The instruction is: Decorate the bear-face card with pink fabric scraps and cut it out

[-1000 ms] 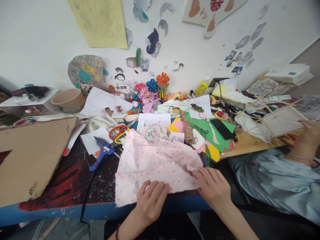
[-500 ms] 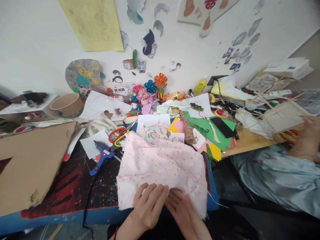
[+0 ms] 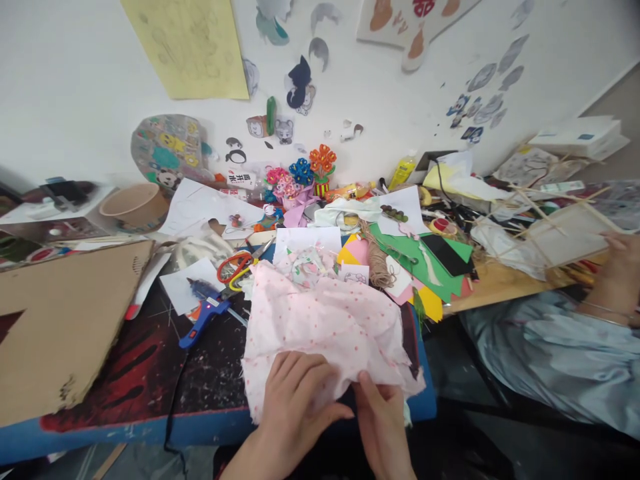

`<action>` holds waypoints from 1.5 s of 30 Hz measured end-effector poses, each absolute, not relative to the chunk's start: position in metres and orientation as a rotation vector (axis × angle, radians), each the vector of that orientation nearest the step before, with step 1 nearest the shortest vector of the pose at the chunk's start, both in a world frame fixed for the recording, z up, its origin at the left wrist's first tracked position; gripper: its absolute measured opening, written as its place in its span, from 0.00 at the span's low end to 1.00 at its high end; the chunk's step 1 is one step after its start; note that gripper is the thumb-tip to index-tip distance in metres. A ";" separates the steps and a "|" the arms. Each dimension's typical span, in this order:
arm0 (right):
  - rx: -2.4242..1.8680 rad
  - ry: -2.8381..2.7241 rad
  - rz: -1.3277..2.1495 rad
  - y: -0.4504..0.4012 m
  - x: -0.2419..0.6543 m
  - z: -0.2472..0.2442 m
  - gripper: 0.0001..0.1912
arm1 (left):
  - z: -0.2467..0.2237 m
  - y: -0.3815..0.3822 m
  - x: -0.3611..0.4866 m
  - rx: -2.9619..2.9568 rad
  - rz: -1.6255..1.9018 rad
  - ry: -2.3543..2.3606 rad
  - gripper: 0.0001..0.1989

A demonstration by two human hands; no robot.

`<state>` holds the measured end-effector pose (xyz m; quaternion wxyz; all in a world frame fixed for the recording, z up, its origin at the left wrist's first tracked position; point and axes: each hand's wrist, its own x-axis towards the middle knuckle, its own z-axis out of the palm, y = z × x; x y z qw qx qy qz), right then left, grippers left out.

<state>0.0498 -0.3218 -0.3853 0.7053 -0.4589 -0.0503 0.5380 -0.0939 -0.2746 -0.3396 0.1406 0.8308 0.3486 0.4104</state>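
A pale pink cotton cloth (image 3: 320, 313) with small red dots and frayed edges lies spread over the table's front edge. My left hand (image 3: 300, 393) bends its fingers over the near part of the cloth, its thumb stretched out below the edge. To its right, my right hand (image 3: 377, 413) pinches the near edge between thumb and fingers, lifting it into a fold. Some fingertips are hidden by the cloth. Just beyond the cloth sit a floral fabric scrap (image 3: 310, 267) and scissors with red and yellow handles (image 3: 235, 268).
A blue glue gun (image 3: 205, 320) with a black cord lies left of the cloth. Cardboard (image 3: 75, 333) covers the table's left side. Twine (image 3: 380, 263), green felt (image 3: 425, 267) and a phone (image 3: 447, 255) lie behind right. Another person's arm (image 3: 610, 287) holds a stick frame (image 3: 570, 230).
My hands have moved apart, the right shifting right and pinching the cloth's edge. The cloth's near right corner has been drawn up and rightward, and its front edge is now folded.
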 end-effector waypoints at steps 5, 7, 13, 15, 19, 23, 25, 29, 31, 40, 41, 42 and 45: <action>-1.099 -0.173 1.139 -0.323 0.048 -0.386 0.28 | -0.339 -0.279 -0.083 2.442 1.328 1.091 0.09; -1.130 -0.193 1.100 -0.324 0.047 -0.387 0.31 | -0.340 -0.279 -0.080 2.428 1.346 1.088 0.10; -1.187 -0.248 1.014 -0.324 0.047 -0.384 0.36 | -0.333 -0.277 -0.086 2.165 1.387 1.028 0.09; -1.181 -0.248 1.022 -0.323 0.050 -0.382 0.36 | -0.330 -0.278 -0.093 2.060 1.334 1.006 0.07; -1.145 -0.186 1.067 -0.321 0.058 -0.379 0.34 | -0.338 -0.289 -0.102 2.154 1.177 0.730 0.08; -1.104 -0.115 1.146 -0.322 0.067 -0.380 0.30 | -0.351 -0.300 -0.101 2.582 1.213 0.619 0.18; -1.072 -0.106 1.172 -0.323 0.071 -0.381 0.30 | -0.351 -0.299 -0.100 2.578 1.218 0.744 0.10; -0.995 -0.115 1.233 -0.325 0.076 -0.381 0.32 | -0.344 -0.283 -0.098 2.306 1.247 1.028 0.08; -0.969 -0.111 1.280 -0.325 0.078 -0.382 0.30 | -0.344 -0.272 -0.095 2.238 1.262 1.088 0.08; -1.037 -0.136 1.339 -0.323 0.082 -0.393 0.25 | -0.362 -0.246 -0.071 2.115 1.252 1.057 0.03; -1.033 -0.134 1.344 -0.322 0.082 -0.394 0.25 | -0.362 -0.245 -0.070 2.074 1.235 1.044 0.02; -1.025 -0.128 1.350 -0.322 0.083 -0.395 0.25 | -0.361 -0.245 -0.070 2.024 1.212 1.036 0.03; -1.003 -0.094 1.356 -0.320 0.084 -0.398 0.22 | -0.359 -0.242 -0.073 1.848 1.138 1.054 0.06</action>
